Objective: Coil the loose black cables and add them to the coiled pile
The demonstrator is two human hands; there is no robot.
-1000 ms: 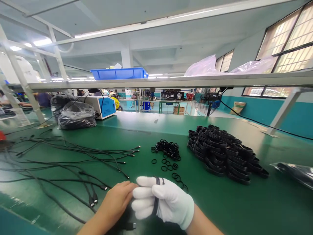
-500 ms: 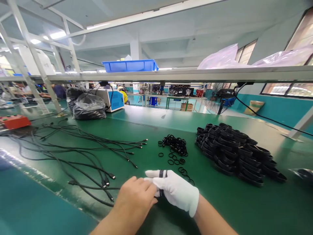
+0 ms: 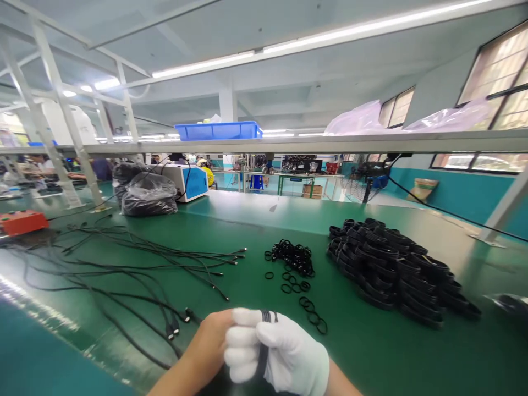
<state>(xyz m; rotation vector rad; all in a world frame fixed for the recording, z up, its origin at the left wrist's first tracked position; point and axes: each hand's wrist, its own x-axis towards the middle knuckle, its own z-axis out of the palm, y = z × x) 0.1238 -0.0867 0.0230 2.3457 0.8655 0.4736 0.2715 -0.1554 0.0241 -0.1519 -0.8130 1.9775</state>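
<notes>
My right hand (image 3: pixel 284 352), in a white glove, is closed with its fingers curled toward the palm. A black cable (image 3: pixel 263 360) lies in a band across that palm under the thumb. Several thin black rings (image 3: pixel 267 316) sit around the gloved index finger. My bare left hand (image 3: pixel 208 341) is pressed against the gloved fingers from the left; its fingertips are hidden behind them. A dark cable stretch (image 3: pixel 195 318) runs to my left hand. Beyond the hands lie a small heap of black rings (image 3: pixel 292 256) and several loose rings (image 3: pixel 312 314).
Long black cables (image 3: pixel 136 269) with metal plugs spread over the green tabletop (image 3: pixel 247 228) on the left. A large pile of coiled black cables (image 3: pixel 388 269) stands at the right. Behind are a plastic bag (image 3: pixel 148 192), a blue-white machine (image 3: pixel 192 181) and a shelf (image 3: pixel 297 144) holding a blue bin (image 3: pixel 218 131).
Both hands have come lower in the picture. The gloved hand has turned so its curled fingers face me, and my left hand has gone partly behind it. The view has tilted upward.
</notes>
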